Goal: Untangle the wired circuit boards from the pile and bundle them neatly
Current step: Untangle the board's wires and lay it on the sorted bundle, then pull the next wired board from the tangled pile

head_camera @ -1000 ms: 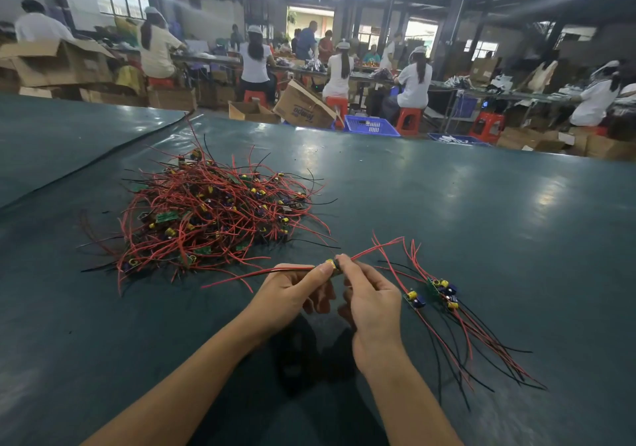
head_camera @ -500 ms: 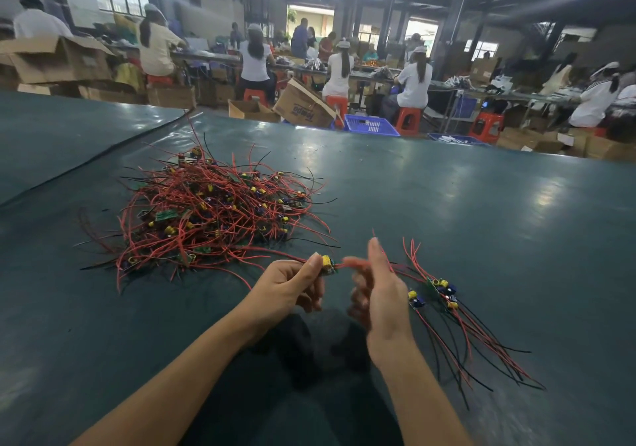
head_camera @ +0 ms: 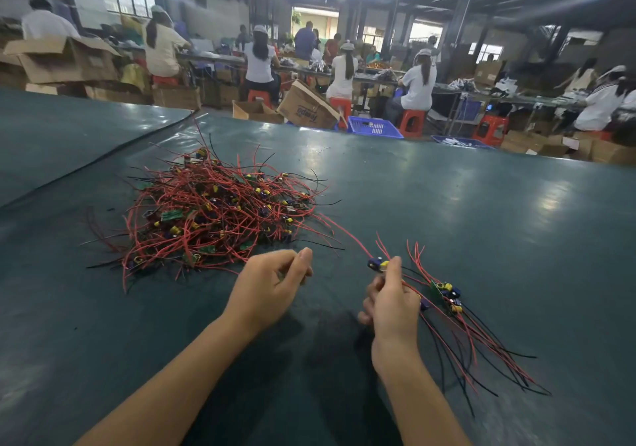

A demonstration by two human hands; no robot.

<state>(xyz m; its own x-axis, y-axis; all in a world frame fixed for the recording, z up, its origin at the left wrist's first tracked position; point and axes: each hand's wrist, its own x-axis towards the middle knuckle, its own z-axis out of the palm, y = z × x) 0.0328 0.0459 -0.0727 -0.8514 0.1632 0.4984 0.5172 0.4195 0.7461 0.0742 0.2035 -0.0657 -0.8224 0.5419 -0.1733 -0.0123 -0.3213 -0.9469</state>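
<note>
A tangled pile [head_camera: 213,215] of small circuit boards with red and black wires lies on the dark green table [head_camera: 464,211], left of centre. My right hand [head_camera: 390,303] pinches one wired board [head_camera: 378,264] at its fingertips; its red wire trails back toward the pile. Just right of that hand lies a small sorted bundle [head_camera: 447,296] of boards, their wires fanned out toward the lower right. My left hand [head_camera: 270,285] hovers near the pile's front edge with fingers curled and thumb raised, holding nothing that I can see.
Beyond the table's far edge stand cardboard boxes [head_camera: 308,106], blue crates [head_camera: 373,125] and red stools, with several seated people at long benches. A seam in the table cover [head_camera: 103,158] runs diagonally at the left.
My hands have parted. The left hand let go of the board and moved left toward the pile. The right hand carried the board right, toward the sorted bundle.
</note>
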